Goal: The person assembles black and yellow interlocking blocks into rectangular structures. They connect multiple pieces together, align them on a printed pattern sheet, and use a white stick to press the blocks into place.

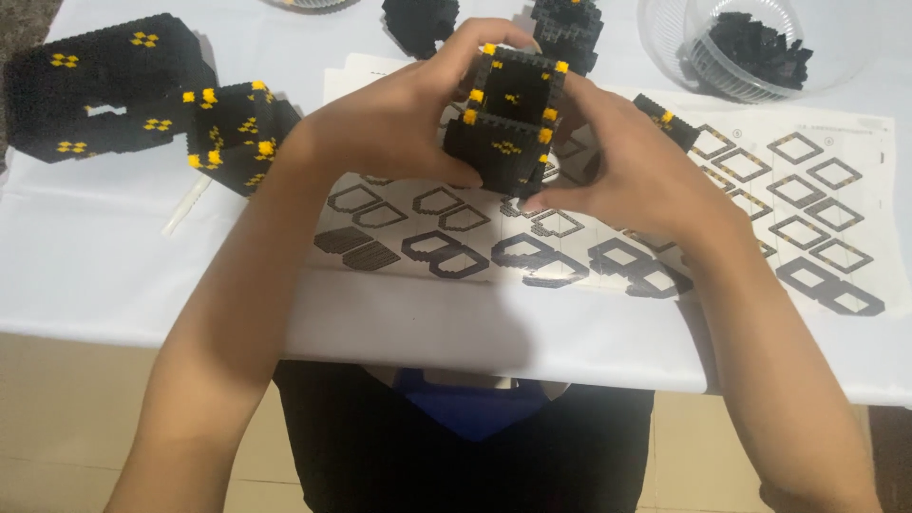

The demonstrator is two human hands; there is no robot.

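Observation:
Both hands hold one black brick-built block [508, 119] with yellow studs at its corners, lifted above the table's middle. My left hand [399, 119] wraps its left side, fingers curled over the top. From the right, my right hand [622, 171] grips it, thumb under the lower edge. Beneath the block lies an open instruction sheet [760, 190] printed with diamond-shaped build steps.
A large black and yellow brick assembly [95, 85] and a smaller one [237, 133] sit at the left on the white tablecloth [85, 256]. A clear bowl of black bricks [750, 47] stands at the back right. More black pieces [418, 21] lie at the back.

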